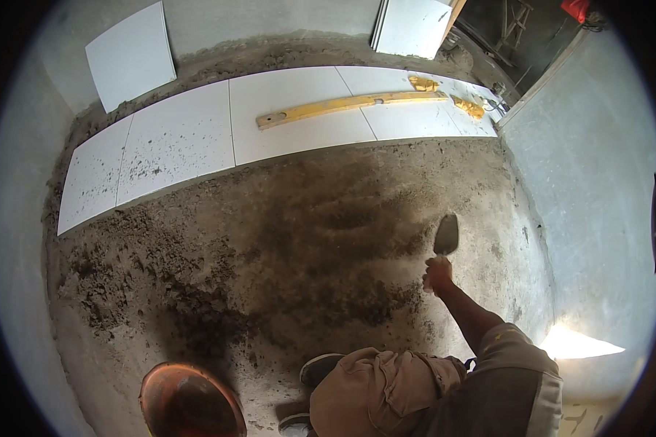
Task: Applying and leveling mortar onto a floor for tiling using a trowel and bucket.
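Trowel [447, 234] juts forward from the right grip [437, 274], which is clamped on its near end; its long axis points toward the tiles [291, 87]. Whether it touches the floor [328, 247] I can't tell. I see no left grip.

The trowel [446, 234] has a dark grey-green blade. The floor tiles [284, 91] are white with thin dark joint lines, the leftmost ones spattered with brown specks. The level [321, 111] on them is yellow with brownish smears, and the leaning panels [131, 58] are white. The floor [488, 197] is mottled grey-brown with near-black patches; the wall [590, 160], pale blue-grey. The basin [186, 373] is orange-brown, the trousers [404, 386] tan, and the sleeve [514, 357] grey-brown with yellow marks.
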Tool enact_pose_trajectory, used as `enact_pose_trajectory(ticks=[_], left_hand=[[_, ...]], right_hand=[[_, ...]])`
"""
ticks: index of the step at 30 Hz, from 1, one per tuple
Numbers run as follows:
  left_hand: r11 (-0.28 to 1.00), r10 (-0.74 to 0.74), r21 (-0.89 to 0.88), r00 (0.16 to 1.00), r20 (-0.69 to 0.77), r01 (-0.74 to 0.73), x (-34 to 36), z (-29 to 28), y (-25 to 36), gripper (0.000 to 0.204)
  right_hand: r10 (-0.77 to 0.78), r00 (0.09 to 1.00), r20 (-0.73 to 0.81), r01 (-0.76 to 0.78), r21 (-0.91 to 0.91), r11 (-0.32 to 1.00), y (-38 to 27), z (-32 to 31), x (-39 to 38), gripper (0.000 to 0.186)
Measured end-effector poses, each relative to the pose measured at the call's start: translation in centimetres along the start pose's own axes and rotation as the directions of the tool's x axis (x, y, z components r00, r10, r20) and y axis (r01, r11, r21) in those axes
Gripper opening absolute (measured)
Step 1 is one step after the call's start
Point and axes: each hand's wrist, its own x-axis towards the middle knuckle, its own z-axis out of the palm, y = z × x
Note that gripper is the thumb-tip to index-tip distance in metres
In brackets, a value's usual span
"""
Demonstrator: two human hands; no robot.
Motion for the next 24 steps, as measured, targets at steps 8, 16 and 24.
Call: enact_pose_trajectory(ticks=[8, 16, 24], left_hand=[[0.950, -0.160, -0.274, 0.987, -0.015, 0.150, 4.5, -1.6, -6.8, 0.047], [0.971, -0.048, -0.233, 0.998, 0.033, 0.054, 5.7, -3.3, -13.4, 0.051], [0.851, -0.347, -0.345, 0.917, 0.198, 0.397, 4.9, 0.3, -6.4, 0.040]], right_hand=[[-0.148, 0.565, 0.812, 0.823, -0.568, 0.025, 7.1, 5.6, -3.9, 0.020], [-0.307, 0.561, 0.769, 0.779, -0.364, 0.511, 4.2, 15.1, -12.5, 0.042], [-0.687, 0.639, 0.345, 0.633, -0.744, 0.215, 13.6, -12.3, 4.8, 0.024]])
